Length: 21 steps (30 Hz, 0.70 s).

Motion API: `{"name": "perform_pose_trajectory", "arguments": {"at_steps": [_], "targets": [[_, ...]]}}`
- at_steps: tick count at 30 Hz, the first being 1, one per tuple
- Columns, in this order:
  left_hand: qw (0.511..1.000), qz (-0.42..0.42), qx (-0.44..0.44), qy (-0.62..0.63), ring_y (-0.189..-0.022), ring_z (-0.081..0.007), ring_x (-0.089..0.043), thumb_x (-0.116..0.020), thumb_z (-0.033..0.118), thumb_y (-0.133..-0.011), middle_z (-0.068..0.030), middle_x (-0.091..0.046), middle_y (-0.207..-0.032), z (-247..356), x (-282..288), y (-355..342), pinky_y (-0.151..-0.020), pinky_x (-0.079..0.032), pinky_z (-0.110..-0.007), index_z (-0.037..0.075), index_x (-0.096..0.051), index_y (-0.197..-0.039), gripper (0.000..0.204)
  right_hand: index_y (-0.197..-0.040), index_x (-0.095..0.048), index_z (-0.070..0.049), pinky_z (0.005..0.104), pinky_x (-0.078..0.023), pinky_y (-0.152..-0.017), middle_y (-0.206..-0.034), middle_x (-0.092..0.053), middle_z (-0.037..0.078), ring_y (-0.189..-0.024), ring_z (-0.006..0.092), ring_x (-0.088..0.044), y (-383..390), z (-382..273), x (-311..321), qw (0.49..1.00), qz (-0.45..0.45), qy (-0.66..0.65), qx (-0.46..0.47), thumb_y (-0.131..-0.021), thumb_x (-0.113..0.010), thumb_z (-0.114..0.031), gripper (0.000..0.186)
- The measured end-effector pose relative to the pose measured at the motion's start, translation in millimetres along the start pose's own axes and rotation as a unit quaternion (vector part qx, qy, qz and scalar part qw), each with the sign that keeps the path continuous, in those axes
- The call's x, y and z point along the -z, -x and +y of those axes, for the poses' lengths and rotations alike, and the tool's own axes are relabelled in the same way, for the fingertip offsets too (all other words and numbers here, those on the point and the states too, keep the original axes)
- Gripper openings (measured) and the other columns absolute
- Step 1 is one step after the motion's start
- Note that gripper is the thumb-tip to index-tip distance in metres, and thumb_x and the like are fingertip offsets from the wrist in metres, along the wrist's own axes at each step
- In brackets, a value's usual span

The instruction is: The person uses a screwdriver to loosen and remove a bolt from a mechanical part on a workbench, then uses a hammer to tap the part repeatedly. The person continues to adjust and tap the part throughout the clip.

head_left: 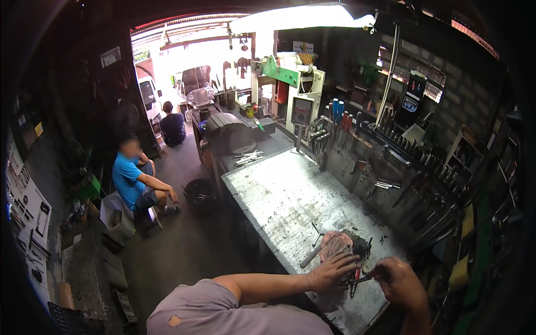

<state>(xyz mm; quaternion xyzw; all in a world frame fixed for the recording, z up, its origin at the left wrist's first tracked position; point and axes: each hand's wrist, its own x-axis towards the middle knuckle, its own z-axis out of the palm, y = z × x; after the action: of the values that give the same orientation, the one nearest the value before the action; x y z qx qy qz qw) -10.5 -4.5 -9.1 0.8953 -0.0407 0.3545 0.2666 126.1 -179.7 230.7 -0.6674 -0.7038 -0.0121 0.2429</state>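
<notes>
A dark, greasy metal part rests on the near end of the workbench, with a crumpled pinkish rag against its left side. My left hand reaches over the near side of the part and grips it, the fingertips partly curled. My right hand, closed, holds a slim dark tool pointed left toward the part. Between the hands a red piece shows, its kind unclear. A rod-like handle and a small T-shaped tool lie left of the rag.
The scuffed metal workbench stretches away from me. Wrenches lie beyond it near a rounded dark machine. Hand tools hang on the right wall rack. A person in blue sits at left; another person is by the doorway.
</notes>
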Motion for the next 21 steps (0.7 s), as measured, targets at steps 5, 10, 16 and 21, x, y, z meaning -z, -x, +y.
{"name": "perform_pose_trajectory", "arguments": {"at_steps": [5,10,16,21], "targets": [[0.978,-0.125,0.161,-0.042,-0.167,-0.0537,-0.02,-0.098,0.04,-0.07,-0.0299,-0.03,-0.177,1,6,-10,-0.137,-0.015,-0.064,0.011,-0.021,-0.177,0.135,-0.1,-0.072,-0.002,0.0445,-0.059,-0.069,-0.086,-0.076,0.018,-0.077,0.0367,-0.077,8,2,-19,0.987,0.068,0.006,-0.148,-0.087,-0.09,-0.011,0.024],[0.985,-0.037,0.162,-0.053,-0.167,-0.049,-0.023,-0.098,0.044,-0.069,-0.0276,-0.033,-0.176,-1,3,-7,-0.138,-0.016,-0.061,0.003,-0.023,-0.174,0.136,-0.113,-0.078,0.002,0.0369,-0.058,-0.065,-0.082,-0.075,0.013,-0.069,0.0264,-0.074,-8,51,-46,0.963,0.057,-0.264,-0.015,-0.091,-0.085,-0.013,0.027],[0.981,-0.138,0.136,-0.01,-0.165,-0.0462,-0.03,-0.096,0.046,-0.07,-0.021,-0.042,-0.172,-22,4,-3,-0.136,-0.026,-0.059,0.005,-0.046,-0.16,0.111,-0.116,-0.077,0.011,0.0304,-0.031,-0.046,-0.059,-0.058,0.002,-0.047,0.0094,-0.046,-22,75,-98,0.671,-0.033,-0.741,0.004,-0.094,-0.081,-0.04,0.055],[0.979,-0.035,0.2,-0.024,-0.162,-0.0479,-0.035,-0.096,0.042,-0.073,-0.0202,-0.048,-0.168,-5,-18,4,-0.135,-0.029,-0.059,0.007,-0.053,-0.151,0.096,-0.107,-0.076,0.001,0.0305,-0.048,-0.059,-0.077,-0.071,0.009,-0.065,0.0156,-0.066,20,4,-129,0.803,0.454,-0.295,-0.249,-0.105,-0.064,-0.032,0.035]]}}
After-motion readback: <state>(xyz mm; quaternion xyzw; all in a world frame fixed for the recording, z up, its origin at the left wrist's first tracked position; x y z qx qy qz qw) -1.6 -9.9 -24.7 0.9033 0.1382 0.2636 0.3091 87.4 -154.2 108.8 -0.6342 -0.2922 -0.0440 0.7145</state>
